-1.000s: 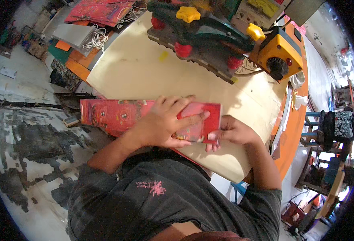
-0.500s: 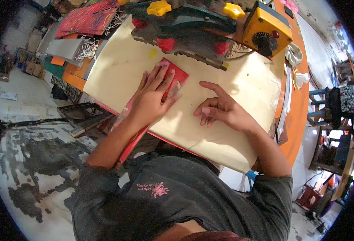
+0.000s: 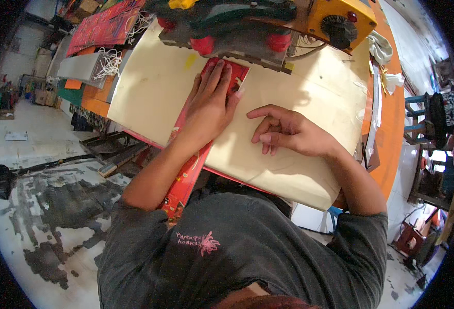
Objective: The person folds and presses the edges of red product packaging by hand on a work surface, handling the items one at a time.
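A long red printed strip (image 3: 188, 172), paper or card by its look, lies slantwise on the cream-covered worktop (image 3: 149, 98). Its far end is close to the front of a dark green machine (image 3: 237, 26) with red knobs, and its near end hangs past the table edge toward my body. On the strip's far part rests my left hand (image 3: 210, 105), palm down with fingers stretched forward; it covers some of the print. My right hand (image 3: 294, 131) hovers by itself over the cream surface, index finger extended and the others loosely bent, with nothing in it.
A yellow control box (image 3: 343, 23) with a black dial stands at the far right. Red printed sheets (image 3: 106, 28) and a grey stack with white cords (image 3: 85, 66) lie at the far left. A white cloth (image 3: 380, 49) sits along the orange right edge.
My left hand and the red strip have slid forward and slightly right, closer to the machine. My right hand keeps nearly the same pose, and the view has shifted a little.
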A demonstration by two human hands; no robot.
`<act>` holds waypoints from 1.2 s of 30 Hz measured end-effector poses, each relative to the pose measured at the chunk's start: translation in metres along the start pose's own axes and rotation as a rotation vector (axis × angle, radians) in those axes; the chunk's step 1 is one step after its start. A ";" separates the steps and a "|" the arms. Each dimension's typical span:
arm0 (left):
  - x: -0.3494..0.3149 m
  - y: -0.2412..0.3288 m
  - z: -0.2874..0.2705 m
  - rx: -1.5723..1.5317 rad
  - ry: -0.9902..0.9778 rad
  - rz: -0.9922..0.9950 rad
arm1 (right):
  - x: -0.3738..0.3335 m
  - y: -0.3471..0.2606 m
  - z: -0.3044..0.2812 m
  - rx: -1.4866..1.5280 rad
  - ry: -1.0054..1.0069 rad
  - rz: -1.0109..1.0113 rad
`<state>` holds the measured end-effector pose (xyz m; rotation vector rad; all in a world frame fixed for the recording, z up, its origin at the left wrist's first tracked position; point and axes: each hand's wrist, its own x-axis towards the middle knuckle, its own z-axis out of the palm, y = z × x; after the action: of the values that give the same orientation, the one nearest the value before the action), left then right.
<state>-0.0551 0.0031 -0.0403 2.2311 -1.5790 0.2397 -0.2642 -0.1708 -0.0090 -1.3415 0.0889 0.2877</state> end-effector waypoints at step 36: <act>-0.001 0.004 0.023 -0.007 0.240 -0.139 | -0.001 -0.006 0.010 -0.201 0.059 0.060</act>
<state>-0.0614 -0.0071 -0.0604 2.2017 -1.2931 0.4430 -0.2645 -0.1627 -0.0014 -1.5493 0.1535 0.3143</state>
